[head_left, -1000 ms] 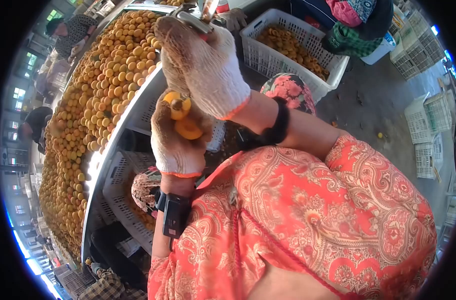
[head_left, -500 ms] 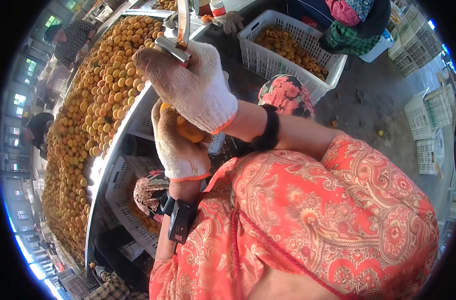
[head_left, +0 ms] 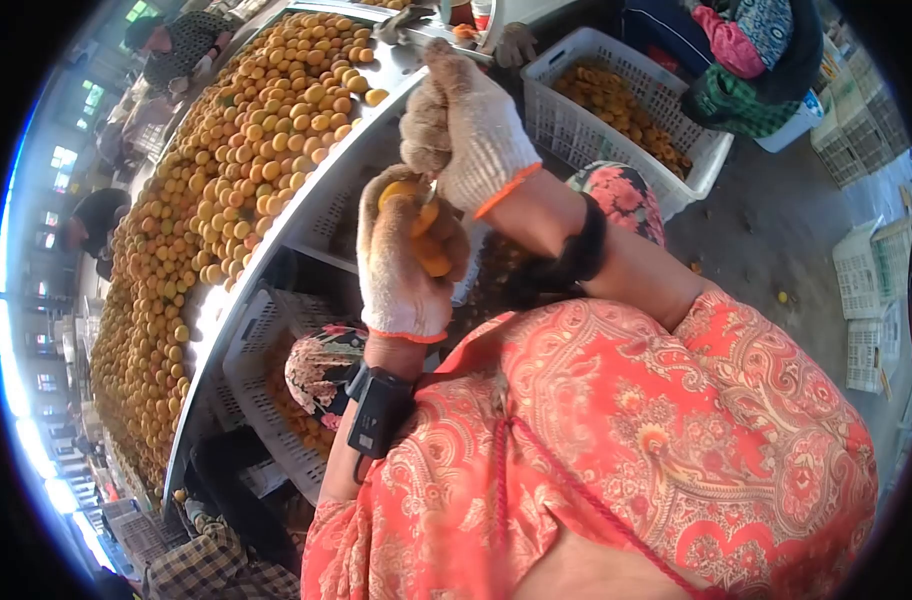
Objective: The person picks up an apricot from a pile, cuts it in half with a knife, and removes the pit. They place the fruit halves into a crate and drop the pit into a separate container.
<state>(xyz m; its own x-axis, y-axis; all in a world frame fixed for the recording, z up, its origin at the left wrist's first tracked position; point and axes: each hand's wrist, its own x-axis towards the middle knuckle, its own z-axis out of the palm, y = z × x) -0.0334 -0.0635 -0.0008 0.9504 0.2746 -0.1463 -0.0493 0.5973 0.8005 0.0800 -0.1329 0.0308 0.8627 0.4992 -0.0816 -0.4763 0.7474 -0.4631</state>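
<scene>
My left hand (head_left: pixel 401 265), in a soiled white knitted glove with an orange cuff, is closed around orange-yellow apricots (head_left: pixel 431 250). Above it, my right hand (head_left: pixel 466 125), gloved the same way, is closed on a small knife (head_left: pixel 433 190). Only a sliver of the metal blade shows, up against the fruit; the fist hides the handle. Both hands are close together in front of the table edge.
A table (head_left: pixel 208 310) heaped with apricots (head_left: pixel 276 125) runs along the left. White crates of halved fruit stand at the upper right (head_left: pixel 711 175) and below the table (head_left: pixel 238 345). Other people (head_left: pixel 181 60) work around the table. Stacked crates (head_left: pixel 861 265) stand far right.
The view has shifted, so both hands appear farther right. My right hand has turned; the metal tool that pointed upward now has its blade at the fruit in my left hand.
</scene>
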